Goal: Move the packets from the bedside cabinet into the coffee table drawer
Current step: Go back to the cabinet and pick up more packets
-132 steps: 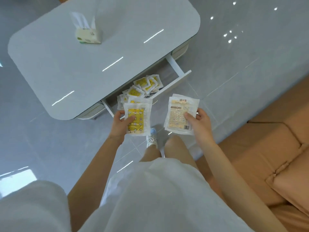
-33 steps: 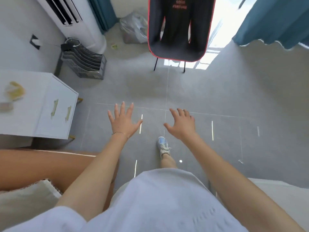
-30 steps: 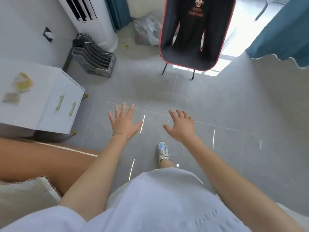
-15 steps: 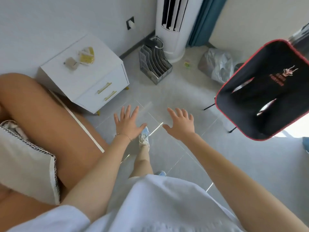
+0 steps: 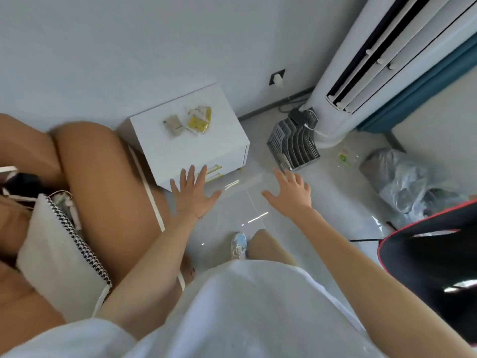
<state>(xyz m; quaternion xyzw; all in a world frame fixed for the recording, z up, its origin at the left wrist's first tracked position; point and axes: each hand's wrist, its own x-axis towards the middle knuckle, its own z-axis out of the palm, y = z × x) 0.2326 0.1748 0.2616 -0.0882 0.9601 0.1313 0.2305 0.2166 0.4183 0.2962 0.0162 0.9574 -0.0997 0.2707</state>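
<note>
Both hands empty, fingers spread, palms down, held out ahead of the body. Left hand (image 5: pixel 192 193) overlaps the near front corner of the bedside cabinet (image 5: pixel 211 151) in view; whether it touches the cabinet can't be told. Right hand (image 5: pixel 290 193) is over bare floor tile (image 5: pixel 335 202), well apart from the cabinet. 4.4 s ago each hand gripped a stack of packets at the open coffee table drawer; those are gone from the hands now, and the coffee table is out of view.

Versus 0.5 s ago: the cabinet has gone from upper left, well clear of the hands, to centre frame right above the left hand's fingertips. Hand pose unchanged.

Packets remaining on the cabinet top: a yellow-and-white packet pile (image 5: pixel 198 121) near the back right corner, and a beige packet (image 5: pixel 175 126) just beside it to the left, lying flat. Print too blurred to read. Cabinet drawers closed, gold handles (image 5: pixel 215 170) partly hidden behind the left hand's fingers.

Tan sofa (image 5: pixel 103 177) sits against the cabinet's left side, with a cushion (image 5: pixel 56 257) on it. Grey file rack (image 5: pixel 294 146) stands on the floor to the cabinet's right, at the base of the floor-standing air conditioner (image 5: pixel 387 55). Black red-trimmed chair (image 5: pixel 433 251) has shifted to the right edge.
</note>
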